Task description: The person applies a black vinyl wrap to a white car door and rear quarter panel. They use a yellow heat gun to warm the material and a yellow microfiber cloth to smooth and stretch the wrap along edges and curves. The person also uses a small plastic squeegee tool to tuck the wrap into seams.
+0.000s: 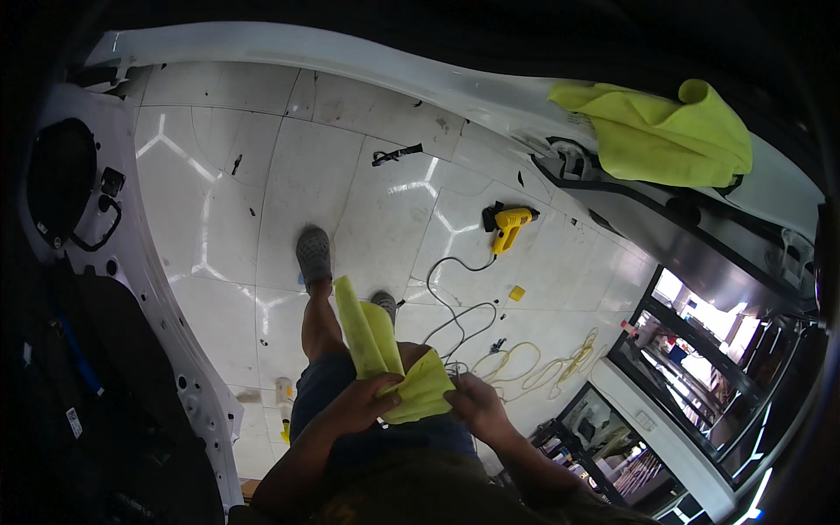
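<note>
A yellow-green cloth hangs between my two hands in front of my shorts, partly folded, with one long flap pointing up and to the left. My left hand is closed on its left part near the fold. At the right edge, the fingers of my right hand pinch the cloth. A second yellow-green cloth lies draped over the white car body edge at the upper right, out of reach of both hands at this moment.
A yellow heat gun lies on the tiled floor, its grey cable looping toward me. Nearby are a yellow cord, a yellow square piece and a black strip. A car door frame stands at left.
</note>
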Demonstrator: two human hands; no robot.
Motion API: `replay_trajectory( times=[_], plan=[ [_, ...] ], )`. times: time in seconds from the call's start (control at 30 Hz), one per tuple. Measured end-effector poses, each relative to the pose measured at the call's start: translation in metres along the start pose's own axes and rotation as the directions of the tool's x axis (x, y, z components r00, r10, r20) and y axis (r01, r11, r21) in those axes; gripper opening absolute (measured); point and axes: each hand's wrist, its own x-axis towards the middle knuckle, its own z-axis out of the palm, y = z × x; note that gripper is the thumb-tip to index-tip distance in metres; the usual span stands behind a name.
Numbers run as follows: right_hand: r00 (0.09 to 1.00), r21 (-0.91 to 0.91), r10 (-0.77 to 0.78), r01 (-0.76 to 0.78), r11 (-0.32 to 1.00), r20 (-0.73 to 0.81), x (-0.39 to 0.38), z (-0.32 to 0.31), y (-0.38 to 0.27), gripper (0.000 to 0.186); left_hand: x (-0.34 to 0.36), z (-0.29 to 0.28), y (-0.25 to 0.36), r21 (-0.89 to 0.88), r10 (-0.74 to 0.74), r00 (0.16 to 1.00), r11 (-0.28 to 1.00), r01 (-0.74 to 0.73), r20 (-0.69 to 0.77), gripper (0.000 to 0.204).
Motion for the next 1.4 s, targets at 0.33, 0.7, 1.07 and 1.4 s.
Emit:
replay_trajectory(
  times=[0.33, 0.7, 1.07, 1.4],
  plan=[
    [0.933, -0.025, -0.117, 0.134, 0.991, 0.340, -0.005, -0.037, 0.004, 0.025, -0.078, -0.014, 0.056, 0.363, -0.299, 0.865, 0.920, 0.149, 0.402, 0.042],
    [0.440, -0.426, -0.836, 0.721, 0.547, -0.329, 0.147, -0.161, -0.020, 0.034, 0.008, -0.001, 0.115, 0.867, -0.763, 0.576, 0.465, 0.177, 0.292, 0.035],
    [-0.453, -0.671, -0.568, 0.696, 0.257, -0.687, 0.314, -0.203, -0.097, 0.041, 0.442, -0.081, 0.139, 0.489, 0.696, 0.681, 0.523, -0.698, 0.227, 0.027],
    [-0.366, -0.527, -0.415, 0.754, 0.392, -0.833, 0.323, -0.179, -0.105, 0.053, 0.539, -0.045, 0.141, 0.288, 0.713, 0.671, 0.612, -0.736, 0.201, 0.025]
  ],
)
